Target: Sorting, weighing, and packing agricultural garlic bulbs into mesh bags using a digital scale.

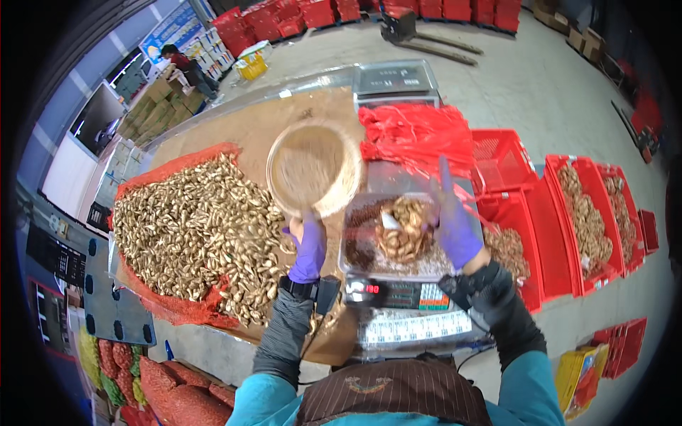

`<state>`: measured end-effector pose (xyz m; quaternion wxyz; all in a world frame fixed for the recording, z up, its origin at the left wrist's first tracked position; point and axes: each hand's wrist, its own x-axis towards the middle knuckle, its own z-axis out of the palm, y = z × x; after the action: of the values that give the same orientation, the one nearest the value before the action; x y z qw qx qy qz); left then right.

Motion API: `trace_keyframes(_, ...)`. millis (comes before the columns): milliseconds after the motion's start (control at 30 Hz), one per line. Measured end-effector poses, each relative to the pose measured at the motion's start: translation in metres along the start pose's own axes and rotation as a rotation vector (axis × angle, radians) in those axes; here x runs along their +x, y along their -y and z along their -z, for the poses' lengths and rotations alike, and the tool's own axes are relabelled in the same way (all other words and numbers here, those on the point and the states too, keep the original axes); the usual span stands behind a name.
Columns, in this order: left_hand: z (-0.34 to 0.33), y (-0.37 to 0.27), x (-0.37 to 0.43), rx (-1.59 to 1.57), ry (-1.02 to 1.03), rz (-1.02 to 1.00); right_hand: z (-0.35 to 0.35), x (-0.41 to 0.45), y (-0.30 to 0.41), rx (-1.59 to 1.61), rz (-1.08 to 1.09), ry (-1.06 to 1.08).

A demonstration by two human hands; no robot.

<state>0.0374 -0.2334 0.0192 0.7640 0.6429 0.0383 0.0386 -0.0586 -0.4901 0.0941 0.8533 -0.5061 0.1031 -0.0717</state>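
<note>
My left hand, in a purple glove, grips the near rim of a round pale basin. The basin is blurred, and no bulbs show inside it. A heap of small brown bulbs lies left of that hand on spread red netting. On the pan of a digital scale rests a rounded cluster of bulbs with a white tag; whether a net encloses it is hard to tell. My right hand, also purple-gloved and blurred, is stretched out with fingers extended at the cluster's right side.
Red mesh bags are piled beyond the scale, before a second scale. Red crates of packed bulbs stand to the right. Filled net sacks lie at lower left. A person bends over cartons; a pallet jack stands farther off.
</note>
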Motion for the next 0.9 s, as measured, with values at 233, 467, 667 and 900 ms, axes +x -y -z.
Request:
trace_keyframes(233,-0.010,-0.061,-0.045,-0.137,0.329,0.442,-0.019,0.001,0.007,-0.297,0.025,0.169)
trace_keyframes(467,-0.077,-0.118,-0.064,0.130,0.510,-0.217,-0.052,0.018,-0.006,-0.637,0.093,0.208)
trace_keyframes(667,-0.084,-0.056,-0.054,-0.644,1.137,0.040,-0.103,-0.012,0.040,-1.009,0.700,0.638)
trace_keyframes(900,-0.114,-0.107,-0.068,0.503,0.874,-0.563,0.037,0.002,-0.084,0.214,-0.294,0.240)
